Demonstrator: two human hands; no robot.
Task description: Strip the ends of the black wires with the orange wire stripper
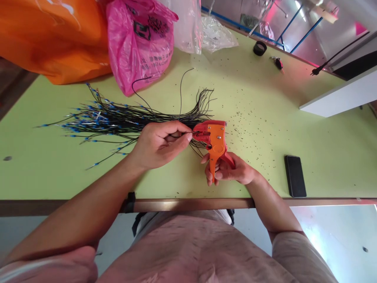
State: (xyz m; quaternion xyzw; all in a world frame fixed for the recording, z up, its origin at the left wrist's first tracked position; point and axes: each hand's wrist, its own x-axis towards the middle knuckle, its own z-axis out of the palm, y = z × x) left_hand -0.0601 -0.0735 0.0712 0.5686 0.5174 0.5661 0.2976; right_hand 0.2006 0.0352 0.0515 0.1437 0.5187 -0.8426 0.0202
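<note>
My right hand [228, 169] is wrapped round the handles of an orange and red wire stripper [218, 138], its jaws turned to the left. Between thumb and fingertips, my left hand [165, 143] pinches a thin black wire [192, 133] right at those jaws. Whether the jaws are clamped on the wire I cannot tell. Behind and left of my left hand lies a long bundle of black wires [132, 116], many with blue ends at the left. Their right ends fan out beyond the tool.
Small dark scraps [250, 129] are strewn right of the tool. A black phone [295, 175] lies near the front edge. Pink [141, 43] and orange [59, 39] bags stand at back left. A black ring [259, 48], a plug [316, 71] and a white panel [341, 98] are at right.
</note>
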